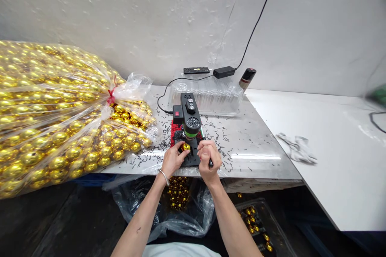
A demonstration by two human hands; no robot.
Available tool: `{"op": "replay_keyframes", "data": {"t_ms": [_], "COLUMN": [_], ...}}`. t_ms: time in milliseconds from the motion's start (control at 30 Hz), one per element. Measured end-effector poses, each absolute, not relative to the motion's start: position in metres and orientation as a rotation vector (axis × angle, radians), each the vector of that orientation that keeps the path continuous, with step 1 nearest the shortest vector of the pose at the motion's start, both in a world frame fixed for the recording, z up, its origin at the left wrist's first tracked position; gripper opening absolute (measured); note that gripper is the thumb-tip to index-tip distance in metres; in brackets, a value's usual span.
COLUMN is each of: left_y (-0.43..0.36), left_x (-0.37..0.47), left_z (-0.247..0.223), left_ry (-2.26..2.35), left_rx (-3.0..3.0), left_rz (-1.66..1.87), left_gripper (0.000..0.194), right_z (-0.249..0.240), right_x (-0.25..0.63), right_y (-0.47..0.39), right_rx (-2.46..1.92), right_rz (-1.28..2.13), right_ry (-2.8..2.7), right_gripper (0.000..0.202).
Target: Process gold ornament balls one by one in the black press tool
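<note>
Between the thumb and fingers of my left hand [173, 157] is a shiny gold ball [186, 147], held at the base of a small black bench drill press [191, 114]. A dark spot shows on the ball's upper side. The green-banded lower end of the machine's head is just above the ball. My right hand [210, 156] is wrapped round the machine's lever handle [210, 164], whose black end sticks out below the fingers. Under the machine lies a red mat [175, 131], partly covered.
A large clear bag of gold balls [60, 116] fills the left side. Behind the machine stands a clear plastic case [208, 98] with a power adapter [224, 72] on top. Dark shavings litter the table [250, 140]. Gloves [297, 149] lie at right; an open bag [193, 219] hangs below.
</note>
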State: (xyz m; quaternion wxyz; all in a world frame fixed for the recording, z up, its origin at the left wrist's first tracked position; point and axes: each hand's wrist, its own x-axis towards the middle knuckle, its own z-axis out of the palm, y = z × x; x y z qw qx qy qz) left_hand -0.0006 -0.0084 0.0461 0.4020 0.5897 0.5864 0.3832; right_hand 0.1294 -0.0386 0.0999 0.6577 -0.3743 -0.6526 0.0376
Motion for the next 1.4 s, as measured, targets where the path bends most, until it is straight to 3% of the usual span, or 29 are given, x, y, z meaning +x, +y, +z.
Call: {"op": "replay_keyframes", "data": {"t_ms": [433,1067,1400], "left_y": [-0.008,-0.009,-0.026], "left_x": [0.006,0.005,-0.001], "left_z": [0.039,0.034,0.038], "left_ry": [1.598,1.592,1.435], "left_rx": [1.766,1.804,1.655], "left_rz": [0.977,0.982,1.19], "left_gripper": [0.033,0.032,0.031], "right_z": [0.089,0.049,0.119], "right_x": [0.13,0.136,0.126], "right_y": [-0.04,-0.026,-0.031], "right_rx": [-0.82,-0.737,-0.889], "right_rz": [0.128,-0.08,0.176], "right_ry": [-1.47,-1.607,-1.375], "right_gripper": [0.028,0.028,0.031]}}
